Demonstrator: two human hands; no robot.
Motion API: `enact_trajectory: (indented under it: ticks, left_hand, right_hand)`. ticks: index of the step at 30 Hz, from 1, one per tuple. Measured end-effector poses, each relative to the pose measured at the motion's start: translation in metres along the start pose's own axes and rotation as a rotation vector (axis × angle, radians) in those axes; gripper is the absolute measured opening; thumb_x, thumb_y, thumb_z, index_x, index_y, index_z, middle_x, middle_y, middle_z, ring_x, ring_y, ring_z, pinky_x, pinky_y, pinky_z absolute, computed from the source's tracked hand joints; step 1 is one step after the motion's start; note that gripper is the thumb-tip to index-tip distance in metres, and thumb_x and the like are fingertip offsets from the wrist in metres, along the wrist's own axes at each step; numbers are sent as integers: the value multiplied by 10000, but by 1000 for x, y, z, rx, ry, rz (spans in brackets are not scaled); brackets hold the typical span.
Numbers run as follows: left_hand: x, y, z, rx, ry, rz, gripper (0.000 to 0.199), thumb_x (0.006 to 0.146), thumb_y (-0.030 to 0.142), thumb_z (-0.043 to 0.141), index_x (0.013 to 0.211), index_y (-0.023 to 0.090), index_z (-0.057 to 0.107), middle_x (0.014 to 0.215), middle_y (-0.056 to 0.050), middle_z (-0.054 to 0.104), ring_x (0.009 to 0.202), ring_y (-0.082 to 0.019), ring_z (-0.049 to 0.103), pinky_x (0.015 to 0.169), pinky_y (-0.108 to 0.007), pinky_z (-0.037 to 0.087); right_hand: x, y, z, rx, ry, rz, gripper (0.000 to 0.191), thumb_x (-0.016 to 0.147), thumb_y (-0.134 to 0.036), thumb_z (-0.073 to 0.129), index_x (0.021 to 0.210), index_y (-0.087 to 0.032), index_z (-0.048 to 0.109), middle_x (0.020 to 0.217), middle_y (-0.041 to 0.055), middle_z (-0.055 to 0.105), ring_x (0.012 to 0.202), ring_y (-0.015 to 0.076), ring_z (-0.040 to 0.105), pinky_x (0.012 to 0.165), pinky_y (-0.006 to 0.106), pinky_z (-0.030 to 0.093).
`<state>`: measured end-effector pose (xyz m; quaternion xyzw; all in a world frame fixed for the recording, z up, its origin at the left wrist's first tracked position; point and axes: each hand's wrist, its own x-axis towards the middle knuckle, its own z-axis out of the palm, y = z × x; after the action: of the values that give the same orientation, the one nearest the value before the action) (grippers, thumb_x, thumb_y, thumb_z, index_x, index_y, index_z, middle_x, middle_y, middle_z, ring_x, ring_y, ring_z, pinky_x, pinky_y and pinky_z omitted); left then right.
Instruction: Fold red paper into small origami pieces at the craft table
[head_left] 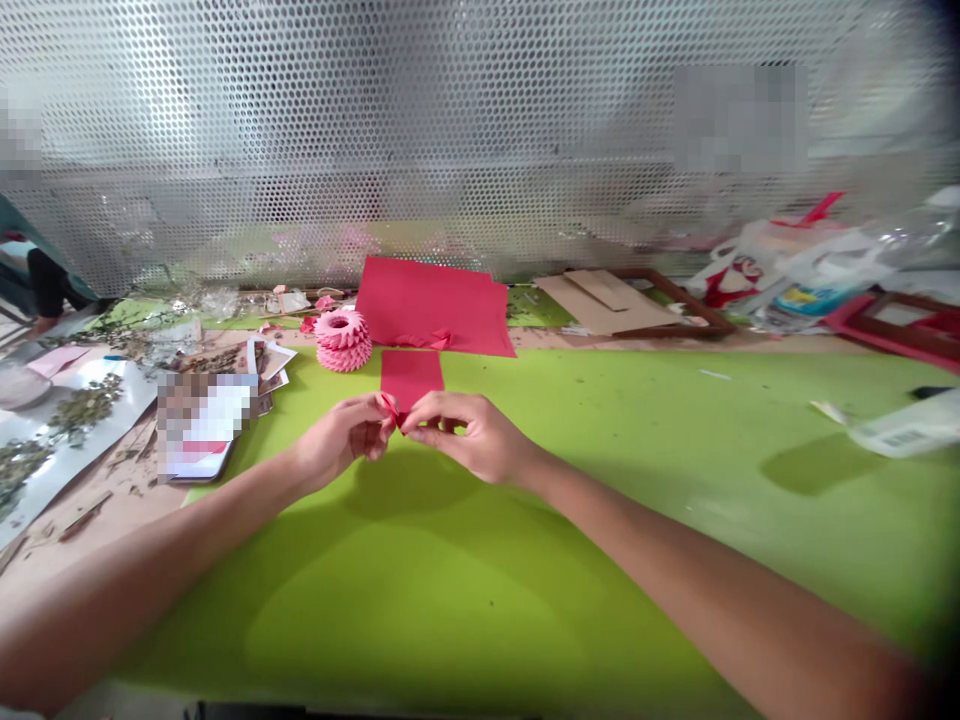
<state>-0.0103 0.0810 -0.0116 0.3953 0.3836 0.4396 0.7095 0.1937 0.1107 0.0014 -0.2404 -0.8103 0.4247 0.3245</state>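
Head view: fingers of the left hand (341, 435) and right hand (469, 437) pinch folded red paper (392, 412) between them.

Super bright red is seen on the paper sheet (427, 300) and the small paper square (411, 378), rosy pink on the folded paper ring (343, 340), lime green on the worktop (480, 600), and silver with a honeycomb-style dotted hole pattern on the perforated metal screen (480, 150).

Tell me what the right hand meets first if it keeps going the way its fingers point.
The folded red paper pinched at its fingertips, then the left hand beyond it, though depth is hard to judge here.
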Motion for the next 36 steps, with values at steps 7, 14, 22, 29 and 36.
enact_trajectory:
  ticks: [7,14,22,29,36]
  left_hand:
    - [-1,-2,-1,27,-23,65,107,761,235,640,827,164,595,608,30,551,499,-85,506,492,-202,385]
    - [-1,-3,2,152,-41,159,191,794,305,689,902,181,593,639,37,551,534,-88,504,523,-210,406]
    - [-1,-9,3,546,-64,219,460,887,605,532,722,178,487,596,37,489,501,-89,473,510,-230,410]
    - [-2,-6,3,562,-32,291,474,874,627,533,728,176,511,569,34,494,486,-91,457,507,-231,403]
    - [-2,-8,4,583,-76,249,448,918,579,488,751,167,542,600,20,517,511,-103,485,531,-239,406]
  right_hand:
    - [-1,2,8,69,73,119,146,866,-325,680,920,-192,705,888,34,702,628,112,527,549,246,411]
    - [0,5,14,239,128,179,264,805,-292,729,1017,-214,591,864,11,673,632,108,549,575,237,445]
    - [1,8,14,298,199,273,322,742,-293,757,954,-212,529,778,-23,598,716,133,593,680,264,480]
    - [3,10,11,337,47,296,239,855,-401,633,903,-168,648,819,37,685,557,93,507,508,235,393]
    - [1,9,11,291,50,277,212,835,-367,644,829,-159,679,727,31,687,573,106,524,540,242,419]
